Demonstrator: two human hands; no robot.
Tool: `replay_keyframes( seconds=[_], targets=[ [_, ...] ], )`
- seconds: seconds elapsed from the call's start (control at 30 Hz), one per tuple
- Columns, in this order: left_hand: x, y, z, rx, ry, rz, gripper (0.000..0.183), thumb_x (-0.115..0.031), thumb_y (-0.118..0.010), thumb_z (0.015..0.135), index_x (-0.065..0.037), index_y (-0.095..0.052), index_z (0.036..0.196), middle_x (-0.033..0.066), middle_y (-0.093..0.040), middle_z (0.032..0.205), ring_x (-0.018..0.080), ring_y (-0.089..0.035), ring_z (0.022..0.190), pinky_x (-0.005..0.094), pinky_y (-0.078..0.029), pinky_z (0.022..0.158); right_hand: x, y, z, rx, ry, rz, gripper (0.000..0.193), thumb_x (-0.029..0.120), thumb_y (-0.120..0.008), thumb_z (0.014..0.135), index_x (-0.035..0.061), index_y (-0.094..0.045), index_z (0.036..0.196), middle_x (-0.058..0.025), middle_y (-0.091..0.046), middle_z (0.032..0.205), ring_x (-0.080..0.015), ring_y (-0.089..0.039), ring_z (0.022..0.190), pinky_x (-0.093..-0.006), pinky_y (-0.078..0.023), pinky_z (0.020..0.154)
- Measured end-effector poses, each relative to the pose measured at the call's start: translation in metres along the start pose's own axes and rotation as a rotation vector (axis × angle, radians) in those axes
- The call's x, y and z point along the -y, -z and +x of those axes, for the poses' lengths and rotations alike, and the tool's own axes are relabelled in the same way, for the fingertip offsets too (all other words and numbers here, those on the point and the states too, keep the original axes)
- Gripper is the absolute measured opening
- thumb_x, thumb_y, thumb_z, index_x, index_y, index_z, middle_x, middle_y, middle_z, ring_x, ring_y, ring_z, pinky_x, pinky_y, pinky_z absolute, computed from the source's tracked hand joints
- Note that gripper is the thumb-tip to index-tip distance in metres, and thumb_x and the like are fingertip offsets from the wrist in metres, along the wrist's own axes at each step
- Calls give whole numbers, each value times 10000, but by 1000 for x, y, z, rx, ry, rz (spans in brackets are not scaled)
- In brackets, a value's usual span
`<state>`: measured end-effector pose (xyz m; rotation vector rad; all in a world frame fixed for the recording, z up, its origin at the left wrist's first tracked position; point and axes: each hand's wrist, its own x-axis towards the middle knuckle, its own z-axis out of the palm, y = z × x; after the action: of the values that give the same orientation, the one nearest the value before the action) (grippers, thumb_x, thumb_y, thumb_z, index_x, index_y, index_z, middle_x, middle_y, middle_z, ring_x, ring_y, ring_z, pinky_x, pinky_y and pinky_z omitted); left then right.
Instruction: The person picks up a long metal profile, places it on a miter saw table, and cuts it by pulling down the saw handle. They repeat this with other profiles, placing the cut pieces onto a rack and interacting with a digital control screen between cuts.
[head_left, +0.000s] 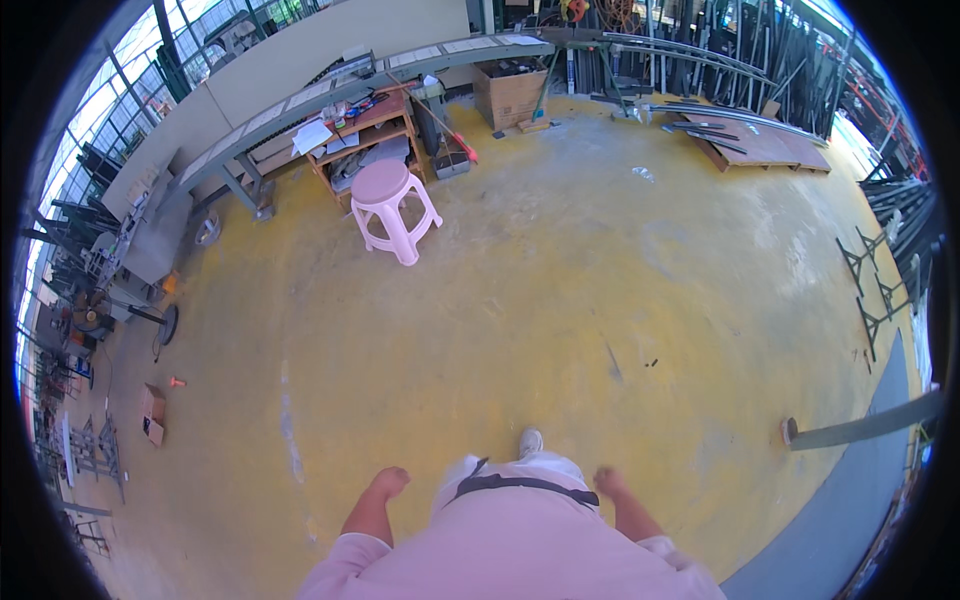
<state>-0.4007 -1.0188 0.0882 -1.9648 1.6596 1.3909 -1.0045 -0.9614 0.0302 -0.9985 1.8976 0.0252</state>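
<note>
My left hand (393, 481) hangs beside my hip at the lower middle, its fingers curled in and nothing seen in them. On the other side of my waist, my right hand (608, 482) is also loosely closed, with no object showing. Neither hand touches anything. Between them are my pink shirt, a dark belt (520, 484) and one light shoe (531, 441) on the yellow floor (480, 330). Well ahead of me, a pink plastic stool (382, 183) stands in front of a wooden shelf unit (368, 130) with papers and tools on it.
A long roller conveyor (300, 97) runs along the back left. A cardboard box (510, 95) and a long-handled dustpan (451, 163) stand near it. Metal bars lie on a wooden pallet (765, 143) at the back right. A green-grey post (865, 422) rises at the right. A small box (153, 414) sits at the left.
</note>
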Motion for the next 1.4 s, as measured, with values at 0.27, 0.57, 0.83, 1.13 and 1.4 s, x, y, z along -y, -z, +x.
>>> replay_keyframes(
  seconds=[0.27, 0.57, 0.83, 1.13, 1.4],
  targets=[
    [-70, 85, 99, -282, 346, -764, 252, -234, -570, 860, -50, -627, 1022, 71, -660, 873, 213, -605, 673, 390, -482, 559, 576, 359, -106, -579, 1481, -43, 351, 70, -602, 862, 77, -570, 1211, -145, -616, 1181, -326, -607, 1011, -393, -493, 845],
    [-157, 273, 350, -135, -92, -177, 278, -246, -524, 897, -42, -682, 1001, 182, -662, 1046, 335, -628, 979, 415, -512, 824, 790, 481, -66, -802, 2367, -424, 282, 73, -642, 744, 96, -622, 1024, -97, -632, 1115, -270, -616, 894, -362, -494, 746],
    [-304, 548, 559, -345, -21, -42, 380, -300, -482, 933, -40, -606, 1182, 199, -643, 1138, 358, -605, 1075, 436, -475, 920, 896, 597, 101, -795, 2289, -347, 236, 87, -634, 723, 99, -607, 957, -78, -633, 1074, -242, -610, 848, -351, -482, 705],
    [-488, 648, 682, -221, 72, -30, 445, -384, -481, 921, -13, -629, 1118, 215, -653, 1089, 368, -616, 1038, 435, -469, 905, 979, 738, 371, -637, 1673, -253, 186, 102, -626, 699, 103, -589, 882, -56, -633, 1028, -211, -604, 797, -338, -469, 659],
    [-546, 683, 752, -42, 505, -589, 424, -425, -552, 888, -18, -654, 829, 88, -657, 762, 206, -607, 656, 356, -495, 605, 1038, 753, 652, 90, 1120, -641, 281, 327, -536, 907, 69, -640, 870, -107, -651, 862, -302, -626, 833, -418, -472, 770]
  ],
)
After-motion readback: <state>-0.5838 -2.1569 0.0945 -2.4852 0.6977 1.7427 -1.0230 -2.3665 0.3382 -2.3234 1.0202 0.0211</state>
